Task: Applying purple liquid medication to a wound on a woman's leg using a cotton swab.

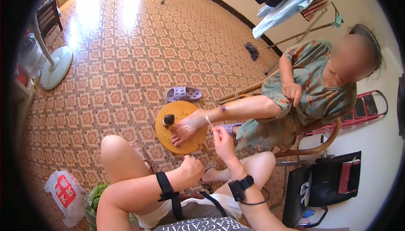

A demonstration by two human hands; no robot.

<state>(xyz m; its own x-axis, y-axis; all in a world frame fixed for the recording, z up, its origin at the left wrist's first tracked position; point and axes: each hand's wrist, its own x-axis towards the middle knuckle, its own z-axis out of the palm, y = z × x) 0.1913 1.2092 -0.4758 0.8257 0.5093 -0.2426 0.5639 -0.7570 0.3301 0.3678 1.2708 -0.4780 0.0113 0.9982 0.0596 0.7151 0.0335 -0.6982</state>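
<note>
My right hand [224, 144] pinches a cotton swab [208, 121], its pale tip pointing up beside the other person's raised lower leg [243, 108]. A dark purple spot [224, 108] marks the skin of that shin; the swab tip looks apart from it in the picture. My left hand [191, 169] is curled between my knees, its palm hidden and nothing visible in it. The other person's bare foot [188, 128] rests on a round yellow stool [197, 144]. Near the toes stands a small bottle [168, 120] with a dark top.
The other person sits in a cane chair [337, 136]. Purple clogs [183, 94] lie by the stool. At my left are a plastic bag [65, 196] and leafy greens [96, 196]. A black chair [335, 180] stands right, a fan base [57, 68] far left, a clothes rack [300, 34] behind.
</note>
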